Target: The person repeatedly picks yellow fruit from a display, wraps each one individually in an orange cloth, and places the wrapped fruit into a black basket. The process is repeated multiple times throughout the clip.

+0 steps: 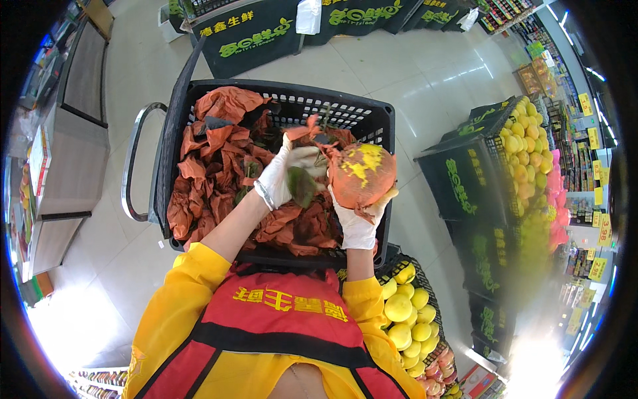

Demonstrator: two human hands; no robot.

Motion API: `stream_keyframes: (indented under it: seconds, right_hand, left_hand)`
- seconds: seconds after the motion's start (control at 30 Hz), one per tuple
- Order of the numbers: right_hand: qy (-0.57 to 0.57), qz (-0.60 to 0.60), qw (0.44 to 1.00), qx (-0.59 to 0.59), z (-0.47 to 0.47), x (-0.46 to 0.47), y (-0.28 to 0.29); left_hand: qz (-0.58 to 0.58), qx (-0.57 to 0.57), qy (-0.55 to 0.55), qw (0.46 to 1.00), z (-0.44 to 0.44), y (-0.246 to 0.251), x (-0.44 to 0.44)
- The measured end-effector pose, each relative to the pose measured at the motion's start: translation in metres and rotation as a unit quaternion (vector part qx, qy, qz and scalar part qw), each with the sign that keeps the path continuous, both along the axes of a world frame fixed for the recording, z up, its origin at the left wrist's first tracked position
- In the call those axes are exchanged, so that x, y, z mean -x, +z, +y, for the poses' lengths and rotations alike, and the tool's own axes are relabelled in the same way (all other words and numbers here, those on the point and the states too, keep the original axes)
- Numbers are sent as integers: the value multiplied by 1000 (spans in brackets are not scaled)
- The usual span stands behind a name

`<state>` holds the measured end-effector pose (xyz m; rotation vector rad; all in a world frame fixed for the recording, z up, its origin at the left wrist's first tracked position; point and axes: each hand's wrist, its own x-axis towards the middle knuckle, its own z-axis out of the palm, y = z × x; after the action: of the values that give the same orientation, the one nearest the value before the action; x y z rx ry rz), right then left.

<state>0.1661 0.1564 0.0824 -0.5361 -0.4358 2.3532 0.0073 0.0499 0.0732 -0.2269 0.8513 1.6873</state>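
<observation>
A round fruit in reddish-brown paper (363, 172) rests in my white-gloved right hand (360, 222). Yellow fruit or a yellow marking shows on its upper side, and the paper is torn and twisted toward the left. My left hand (286, 174), also gloved in white, is just left of it with the fingers blurred. A green leaf (301, 187) shows against that hand; whether the fingers grip it or the torn paper is unclear. Both hands are over a black plastic basket (386, 119) heaped with crumpled reddish-brown paper (219, 167) and some leaves.
A metal handle (130, 164) juts from the basket's left side. Close by my right arm is a pile of yellow round fruit (411, 319). Black-draped stands (478, 179) with yellow fruit line the right, more draped stands (259, 37) the far side. A wooden counter (75, 159) is at left.
</observation>
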Motion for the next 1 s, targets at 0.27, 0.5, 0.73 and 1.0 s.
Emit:
stream_keyframes:
  seconds: [0.27,0.5,0.73,1.0]
  right_hand:
    - [120,-25,988,-93,8,-31,-19]
    - [77,-65,979,-176,17,-23,-27]
    - [-117,-257,920,-271,14,9,-2]
    - [-170,-265,902,-294,16,11,20]
  left_hand:
    - [83,-96,4,992,-3,25,-23]
    - [187,-111,101,971,-1,34,-10]
    - [105,2,250,963,0,17,4]
    - [497,26,95,862,3,36,41]
